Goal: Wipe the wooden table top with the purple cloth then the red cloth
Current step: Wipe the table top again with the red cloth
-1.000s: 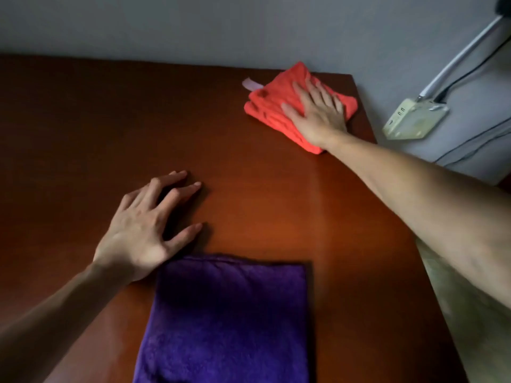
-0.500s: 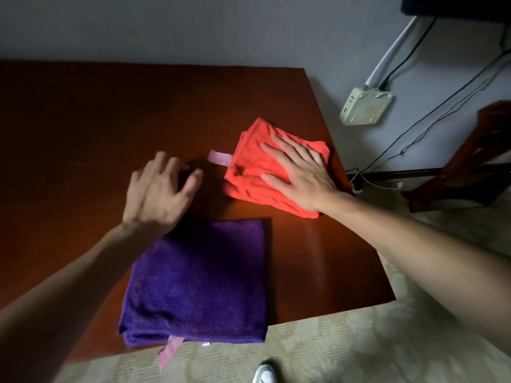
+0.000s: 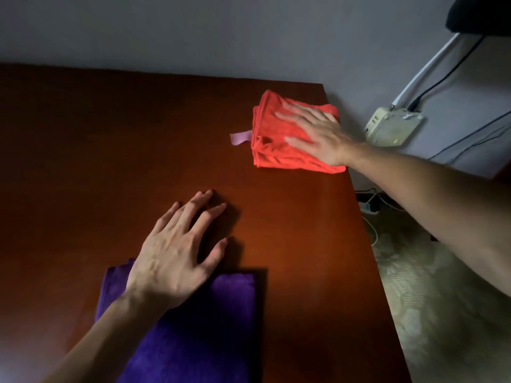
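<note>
The folded red cloth [image 3: 276, 146] lies near the far right corner of the dark wooden table top [image 3: 110, 161], a pink tag [image 3: 240, 138] sticking out of its left side. My right hand [image 3: 318, 136] presses flat on it with fingers spread, blurred by motion. The folded purple cloth [image 3: 215, 327] lies at the near edge. My left hand [image 3: 177, 255] rests palm down on the bare wood just beyond it, fingers apart, holding nothing. Its wrist and forearm cross the purple cloth's far left corner.
The table's right edge runs close past the red cloth, with patterned floor [image 3: 431, 299] below it. A pale socket box [image 3: 392, 127] with cables hangs on the grey wall at right. A white cable lies on the floor [image 3: 372, 208].
My right hand has slid the red cloth from the table's middle back toward the far right corner. My left hand has flattened onto the wood beyond the purple cloth.
</note>
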